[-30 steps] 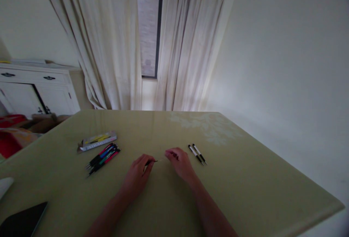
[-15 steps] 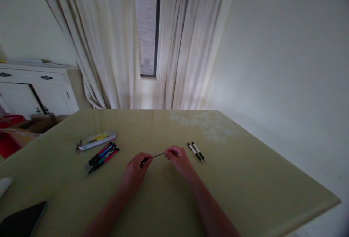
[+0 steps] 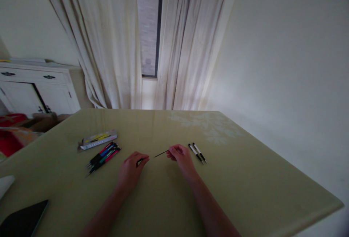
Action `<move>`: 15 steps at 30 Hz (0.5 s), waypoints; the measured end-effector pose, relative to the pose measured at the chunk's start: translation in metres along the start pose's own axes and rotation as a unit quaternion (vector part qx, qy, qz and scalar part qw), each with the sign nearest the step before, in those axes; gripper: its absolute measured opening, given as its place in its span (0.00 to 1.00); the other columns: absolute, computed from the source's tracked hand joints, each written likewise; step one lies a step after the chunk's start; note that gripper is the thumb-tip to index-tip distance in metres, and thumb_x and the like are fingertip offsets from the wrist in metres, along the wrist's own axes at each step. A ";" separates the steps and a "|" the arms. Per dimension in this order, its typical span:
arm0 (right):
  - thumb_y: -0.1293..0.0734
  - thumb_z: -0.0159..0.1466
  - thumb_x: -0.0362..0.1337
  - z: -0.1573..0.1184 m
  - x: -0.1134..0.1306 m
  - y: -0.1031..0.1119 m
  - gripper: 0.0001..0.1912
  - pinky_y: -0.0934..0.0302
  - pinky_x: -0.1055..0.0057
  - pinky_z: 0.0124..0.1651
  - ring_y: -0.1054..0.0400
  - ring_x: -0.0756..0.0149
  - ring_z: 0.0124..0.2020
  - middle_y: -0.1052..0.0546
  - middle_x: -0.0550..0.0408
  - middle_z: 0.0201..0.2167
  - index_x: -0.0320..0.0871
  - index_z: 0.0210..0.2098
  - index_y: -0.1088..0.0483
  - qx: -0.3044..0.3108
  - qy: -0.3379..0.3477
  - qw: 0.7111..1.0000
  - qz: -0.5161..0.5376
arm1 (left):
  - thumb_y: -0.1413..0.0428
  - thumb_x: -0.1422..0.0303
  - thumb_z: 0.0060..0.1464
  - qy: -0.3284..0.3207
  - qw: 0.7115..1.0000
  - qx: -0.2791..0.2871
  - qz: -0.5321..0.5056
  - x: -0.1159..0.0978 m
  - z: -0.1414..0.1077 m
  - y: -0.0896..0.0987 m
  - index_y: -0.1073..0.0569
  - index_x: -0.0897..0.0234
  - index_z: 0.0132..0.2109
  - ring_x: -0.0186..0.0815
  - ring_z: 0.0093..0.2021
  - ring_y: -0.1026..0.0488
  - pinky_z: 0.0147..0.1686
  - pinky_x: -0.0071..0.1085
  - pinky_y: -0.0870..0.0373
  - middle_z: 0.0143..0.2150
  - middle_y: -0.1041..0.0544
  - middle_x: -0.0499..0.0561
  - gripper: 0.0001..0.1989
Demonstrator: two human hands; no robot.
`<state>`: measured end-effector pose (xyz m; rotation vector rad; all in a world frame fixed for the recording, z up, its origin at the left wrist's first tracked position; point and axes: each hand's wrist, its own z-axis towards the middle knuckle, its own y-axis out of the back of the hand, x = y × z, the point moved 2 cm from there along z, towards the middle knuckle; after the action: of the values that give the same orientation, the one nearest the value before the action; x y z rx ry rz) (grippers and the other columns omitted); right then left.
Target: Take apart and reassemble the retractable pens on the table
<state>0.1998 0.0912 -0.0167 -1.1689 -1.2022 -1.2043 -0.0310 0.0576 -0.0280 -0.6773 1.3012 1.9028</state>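
Observation:
Over the middle of the table, my right hand (image 3: pixel 180 157) pinches one end of a thin dark rod (image 3: pixel 161 153), whose tip points left toward my other hand. My left hand (image 3: pixel 132 168) is closed around a small black piece (image 3: pixel 140 161), mostly hidden by the fingers. A narrow gap separates the rod's tip from the left fingertips. Two white and black pens (image 3: pixel 195 153) lie side by side just right of my right hand. To the left, a bunch of pens (image 3: pixel 103 158) with black, blue, red and green parts lies below an opened pen box (image 3: pixel 97 140).
The pale green table (image 3: pixel 245 186) has a floral pattern near its far edge. A dark flat object (image 3: pixel 24 219) and a white item (image 3: pixel 5 184) lie at the near left. Behind stand a white cabinet (image 3: pixel 54 93), red items and curtains (image 3: pixel 114 48).
The rod has come away from my left fingertips and stays in my right hand. My left hand has shifted slightly left. The view has moved a little.

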 end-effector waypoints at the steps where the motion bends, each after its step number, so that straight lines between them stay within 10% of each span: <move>1: 0.27 0.56 0.61 -0.001 -0.001 -0.001 0.27 0.32 0.67 0.35 0.21 0.57 0.34 0.17 0.46 0.34 0.42 0.33 0.28 0.004 -0.007 1.000 0.001 | 0.44 0.57 0.60 0.005 1.000 0.008 -0.006 0.000 0.000 -0.001 0.18 0.58 0.40 0.42 0.38 0.21 0.41 0.37 0.27 0.40 0.18 0.51 0.13; 15: 0.33 0.65 0.51 0.007 -0.016 -0.030 0.19 0.32 0.68 0.33 0.23 0.62 0.27 0.17 0.49 0.31 0.40 0.39 0.22 0.016 0.058 0.991 -0.121 | 0.44 0.64 0.59 -0.010 0.994 0.104 0.003 -0.005 -0.005 -0.015 0.18 0.58 0.36 0.44 0.41 0.21 0.44 0.38 0.28 0.38 0.17 0.52 0.09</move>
<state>0.1696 0.0974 -0.0328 -0.9347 -1.2966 -1.4092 -0.0160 0.0554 -0.0345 -0.5462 1.4657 1.7430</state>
